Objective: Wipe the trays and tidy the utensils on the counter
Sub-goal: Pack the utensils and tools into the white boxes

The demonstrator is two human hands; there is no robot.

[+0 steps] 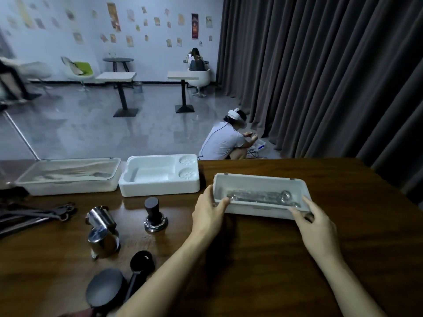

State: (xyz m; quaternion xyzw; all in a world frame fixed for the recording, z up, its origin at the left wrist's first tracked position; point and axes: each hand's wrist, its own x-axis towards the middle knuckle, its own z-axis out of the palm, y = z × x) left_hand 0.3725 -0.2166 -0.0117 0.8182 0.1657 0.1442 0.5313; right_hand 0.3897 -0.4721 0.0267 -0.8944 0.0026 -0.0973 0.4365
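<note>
Both hands, left hand (209, 210) and right hand (317, 221), grasped the white tray (261, 212) of utensils (258, 196) on the counter (251, 259); tidying step, likely; next needs steady, level repositioning.

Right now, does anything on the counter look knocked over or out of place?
Yes. A steel cup lies tipped on its side, resting against another steel cup left of the tamper. Dark tongs lie loose at the left edge. The white tray held by the left hand and right hand sits slightly askew.
</note>
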